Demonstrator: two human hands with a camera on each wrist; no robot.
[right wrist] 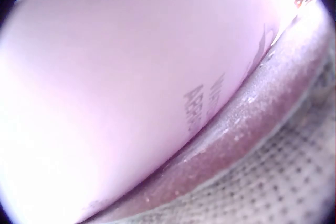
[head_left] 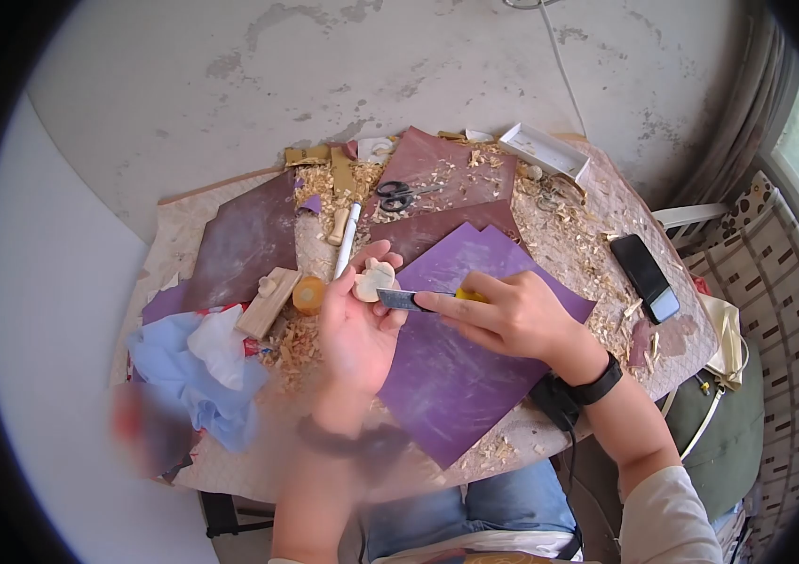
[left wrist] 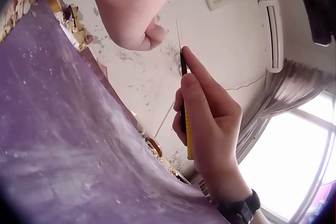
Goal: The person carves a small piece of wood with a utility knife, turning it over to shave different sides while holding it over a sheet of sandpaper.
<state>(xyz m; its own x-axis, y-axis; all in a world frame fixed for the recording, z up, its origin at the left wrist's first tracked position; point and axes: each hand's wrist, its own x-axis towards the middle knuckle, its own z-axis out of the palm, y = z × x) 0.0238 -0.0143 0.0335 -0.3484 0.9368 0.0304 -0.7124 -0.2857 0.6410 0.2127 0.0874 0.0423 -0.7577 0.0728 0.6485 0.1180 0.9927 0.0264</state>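
So the left hand point(head_left: 359, 340) has the pale wooden piece point(head_left: 373, 279) held at the fingers, palm turned up, which I'd guess keeps its near face showing and gives it some backing. The right hand point(head_left: 519, 318) is wrapped around the yellow-handled knife point(head_left: 397, 299), fingers closed on it with one laid forward toward the blade, probably for finer control. Blade's right at the edge of the piece; can't tell if it's actually biting in. Both grips are up over the purple sheet point(head_left: 446, 385), which likely helps protect the table. The wooden block point(head_left: 268, 304) and orange roll point(head_left: 308, 295) sit just left of the left-hand grip, the white marker point(head_left: 349, 235) and scissors point(head_left: 396, 196) beyond it, and the phone point(head_left: 645, 274) well off to the right of the knife grip, presumably out of the way.
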